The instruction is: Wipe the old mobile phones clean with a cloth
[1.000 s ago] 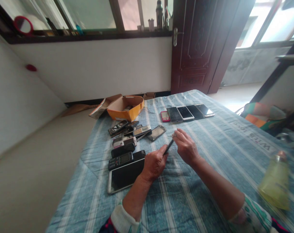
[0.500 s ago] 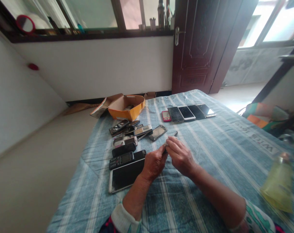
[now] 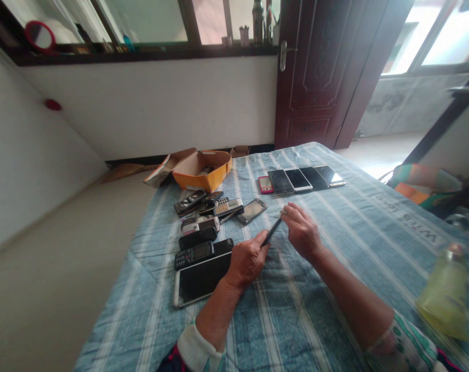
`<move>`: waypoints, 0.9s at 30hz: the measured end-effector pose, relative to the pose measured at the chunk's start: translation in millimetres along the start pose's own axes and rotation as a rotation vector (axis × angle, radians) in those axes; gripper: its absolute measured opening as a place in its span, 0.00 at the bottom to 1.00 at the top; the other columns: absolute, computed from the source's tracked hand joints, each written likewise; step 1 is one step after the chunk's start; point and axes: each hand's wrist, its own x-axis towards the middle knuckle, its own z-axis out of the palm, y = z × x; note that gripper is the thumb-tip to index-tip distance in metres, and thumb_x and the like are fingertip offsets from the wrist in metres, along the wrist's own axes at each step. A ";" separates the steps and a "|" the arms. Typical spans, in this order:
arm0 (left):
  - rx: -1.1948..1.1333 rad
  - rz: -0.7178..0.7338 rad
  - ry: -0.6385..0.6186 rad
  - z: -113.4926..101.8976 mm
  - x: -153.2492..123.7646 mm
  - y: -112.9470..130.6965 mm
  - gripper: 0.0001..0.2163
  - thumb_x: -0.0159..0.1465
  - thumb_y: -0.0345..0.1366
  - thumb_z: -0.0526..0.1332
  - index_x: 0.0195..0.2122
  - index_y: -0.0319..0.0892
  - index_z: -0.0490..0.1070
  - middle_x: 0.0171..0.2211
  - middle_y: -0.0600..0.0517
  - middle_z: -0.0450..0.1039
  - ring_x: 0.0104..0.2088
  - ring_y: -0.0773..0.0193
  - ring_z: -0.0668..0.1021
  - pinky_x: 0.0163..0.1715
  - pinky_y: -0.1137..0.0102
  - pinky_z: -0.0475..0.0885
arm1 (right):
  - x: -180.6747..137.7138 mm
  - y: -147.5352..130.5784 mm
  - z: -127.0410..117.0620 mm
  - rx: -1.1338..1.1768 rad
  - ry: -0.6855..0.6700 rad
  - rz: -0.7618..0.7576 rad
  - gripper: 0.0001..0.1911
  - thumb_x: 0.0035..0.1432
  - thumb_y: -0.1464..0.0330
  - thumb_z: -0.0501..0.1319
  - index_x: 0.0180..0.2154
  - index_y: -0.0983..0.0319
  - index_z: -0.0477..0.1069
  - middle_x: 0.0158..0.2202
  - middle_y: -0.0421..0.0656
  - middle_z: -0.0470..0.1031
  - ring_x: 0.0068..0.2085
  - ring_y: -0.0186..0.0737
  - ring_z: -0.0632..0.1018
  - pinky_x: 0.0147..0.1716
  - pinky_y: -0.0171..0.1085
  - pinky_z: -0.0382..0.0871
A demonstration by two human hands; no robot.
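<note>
Your left hand (image 3: 248, 261) is curled closed around the near end of a thin dark phone (image 3: 272, 232), seen edge-on, and your right hand (image 3: 302, 232) pinches the far end with its fingertips (image 3: 285, 212), the other fingers loosely bent. The phone hangs between the two hands just above the cloth (image 3: 335, 232), slanting up from left to right, near the middle of the table. To the left of your left hand lies a large smartphone (image 3: 201, 279), screen up, almost touching the wrist. Just beyond it is a black keypad phone (image 3: 193, 254), then a loose heap of small handsets (image 3: 203, 212) running away from you towards an open orange box (image 3: 201, 169) at the far edge of the table. A lone grey phone (image 3: 251, 211) lies flat just beyond the held one, apart from it. Farther off, a row of phones (image 3: 302, 179) sits side by side, with a small red one (image 3: 265, 184) at its left end. At the right edge, near you, stands a yellow-green bottle (image 3: 443, 294), blurred. Both sleeves show a light cuff with coloured pattern; beyond the table are a dark door (image 3: 319, 72) and a window sill (image 3: 141, 51) with small items too far off to tell.
</note>
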 end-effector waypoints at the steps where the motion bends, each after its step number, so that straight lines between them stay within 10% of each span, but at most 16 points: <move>1: -0.005 0.001 0.005 -0.2 -0.1 0.0 0.16 0.66 0.36 0.56 0.55 0.49 0.69 0.37 0.52 0.80 0.36 0.62 0.81 0.35 0.74 0.72 | 0.0 1.6 -0.3 -0.001 0.008 0.009 0.18 0.66 0.76 0.48 0.38 0.65 0.77 0.44 0.52 0.77 0.55 0.47 0.73 0.53 0.46 0.71; 27: -0.040 0.004 0.053 3.1 -0.1 -3.9 0.17 0.67 0.38 0.54 0.56 0.42 0.68 0.35 0.48 0.81 0.36 0.58 0.82 0.33 0.72 0.72 | -5.3 -42.3 -1.7 0.125 0.059 -0.198 0.14 0.63 0.79 0.52 0.41 0.70 0.76 0.45 0.54 0.77 0.56 0.50 0.72 0.54 0.48 0.71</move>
